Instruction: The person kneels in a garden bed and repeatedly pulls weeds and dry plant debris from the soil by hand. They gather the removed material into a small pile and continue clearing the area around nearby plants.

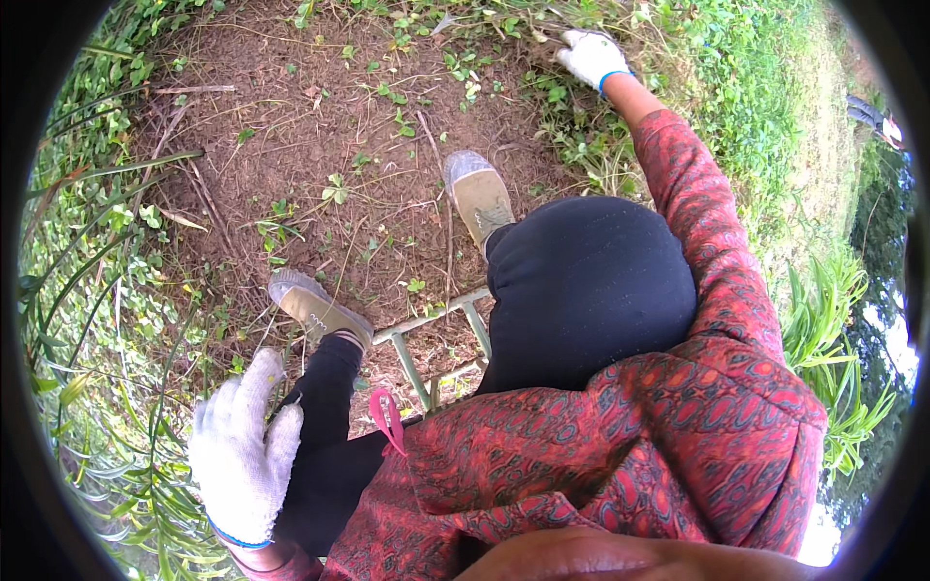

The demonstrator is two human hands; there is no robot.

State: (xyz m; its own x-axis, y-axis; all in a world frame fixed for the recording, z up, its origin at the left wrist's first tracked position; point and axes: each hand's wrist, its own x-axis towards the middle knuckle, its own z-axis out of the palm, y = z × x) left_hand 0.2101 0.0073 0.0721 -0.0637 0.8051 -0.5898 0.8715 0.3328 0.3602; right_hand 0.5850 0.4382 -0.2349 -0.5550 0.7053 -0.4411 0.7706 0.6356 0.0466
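Observation:
My left hand (245, 450), in a white knit glove with a blue cuff edge, is raised beside my left leg. It holds nothing; its fingers are extended and the thumb stands apart. At the top right my right hand (592, 58), in a matching glove, reaches down to the edge of the green weeds (559, 94). Its fingers are among dry stems and leaves, so whether they grip any cannot be told. Between my feet lies reddish-brown soil (327, 145) strewn with dry stalks and small green sprigs.
A pale green metal frame (410, 363) stands under me, between my legs. My canvas shoes (479, 196) rest on the soil. Long-leaved plants (152, 465) grow at the left, and more leafy plants (821, 341) at the right. Another person's leg (864, 112) shows at the far right.

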